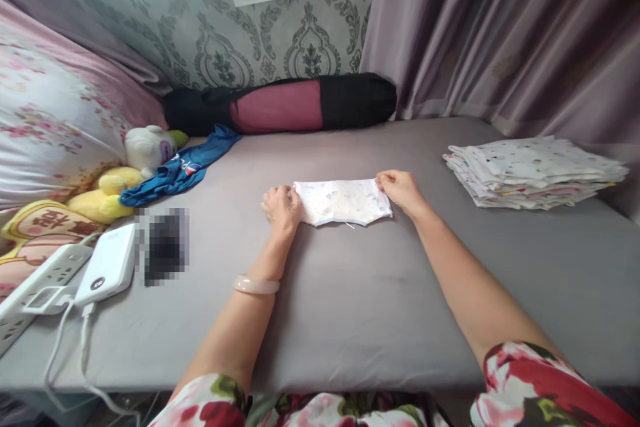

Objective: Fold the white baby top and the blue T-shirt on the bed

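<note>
A small folded white garment (340,203) with a faint print lies on the grey sheet in front of me. Pale blue trim runs along its near edge, where a short white string sticks out. My left hand (282,207) grips its left end with curled fingers. At its upper right corner, my right hand (401,191) pinches the fabric between thumb and fingers. To the right is a stack of folded white printed cloths (535,170), apart from both hands.
A black and maroon bag (280,105) lies along the wall. At the left are a blue cloth (183,170), plush toys (150,149), a floral pillow (55,107), a blurred dark object (165,247), a white power bank (107,263) with cables and a power strip (43,287).
</note>
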A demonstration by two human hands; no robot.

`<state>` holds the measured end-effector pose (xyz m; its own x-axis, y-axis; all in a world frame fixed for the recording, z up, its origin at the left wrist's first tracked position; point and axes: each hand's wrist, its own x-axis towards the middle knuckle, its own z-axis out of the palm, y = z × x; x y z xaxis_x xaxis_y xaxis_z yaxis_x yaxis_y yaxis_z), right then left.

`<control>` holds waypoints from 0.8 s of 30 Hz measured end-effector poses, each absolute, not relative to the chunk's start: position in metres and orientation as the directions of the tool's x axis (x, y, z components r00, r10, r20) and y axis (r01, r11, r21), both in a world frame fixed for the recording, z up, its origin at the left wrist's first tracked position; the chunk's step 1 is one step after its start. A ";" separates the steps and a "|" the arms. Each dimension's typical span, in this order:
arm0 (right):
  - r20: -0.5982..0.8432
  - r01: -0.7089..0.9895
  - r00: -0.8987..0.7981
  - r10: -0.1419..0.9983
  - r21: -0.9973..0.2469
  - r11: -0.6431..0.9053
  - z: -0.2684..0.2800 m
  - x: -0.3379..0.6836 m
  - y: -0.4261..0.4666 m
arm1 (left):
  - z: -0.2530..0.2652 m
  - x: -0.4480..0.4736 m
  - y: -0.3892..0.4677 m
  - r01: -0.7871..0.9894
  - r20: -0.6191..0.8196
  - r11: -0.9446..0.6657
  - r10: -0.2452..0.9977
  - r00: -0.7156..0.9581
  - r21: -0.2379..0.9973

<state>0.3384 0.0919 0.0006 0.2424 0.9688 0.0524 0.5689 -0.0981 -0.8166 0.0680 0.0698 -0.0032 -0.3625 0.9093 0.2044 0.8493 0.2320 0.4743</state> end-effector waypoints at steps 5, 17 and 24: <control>-0.097 0.484 0.348 0.932 -0.833 -0.267 0.000 0.358 0.091 | -0.002 0.063 0.070 0.812 0.119 0.336 0.891 -0.438 0.477; -0.239 0.473 0.387 0.890 -0.778 -0.414 0.001 0.356 0.091 | 0.000 0.056 0.074 0.787 0.011 0.372 0.901 -0.433 0.492; -0.319 0.450 0.357 0.878 -0.765 -0.461 0.020 0.344 0.085 | 0.004 0.050 0.084 0.707 -0.127 0.366 0.921 -0.368 0.605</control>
